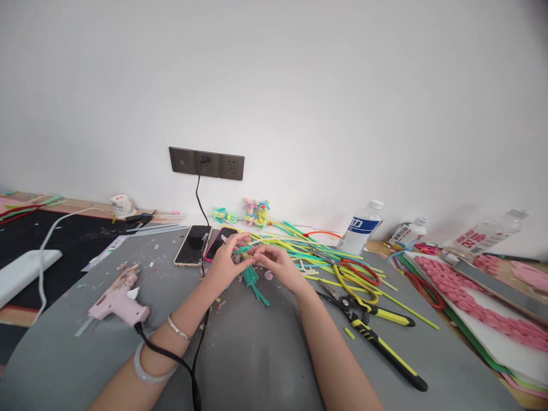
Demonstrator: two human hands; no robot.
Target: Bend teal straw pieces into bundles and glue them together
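Over the grey mat, my left hand (230,260) and my right hand (278,265) meet fingertip to fingertip. Between them is a small teal pipe-cleaner figure (253,278), its strands hanging down toward me. Both hands are closed in a pinch on its upper part, where a bit of yellow shows; the fingers hide most of that end. A small pink curl (268,275) lies just below my right fingers. Behind my left hand are a phone with a pink edge (217,242) and another phone (192,245).
A pink glue gun (120,299) lies left, its black cord crossing under my left forearm. Pipe cleaners (299,242), scissors (355,279) and yellow-black pliers (372,331) spread to the right. Finished pipe-cleaner figures (257,212) and a water bottle (360,228) stand by the wall.
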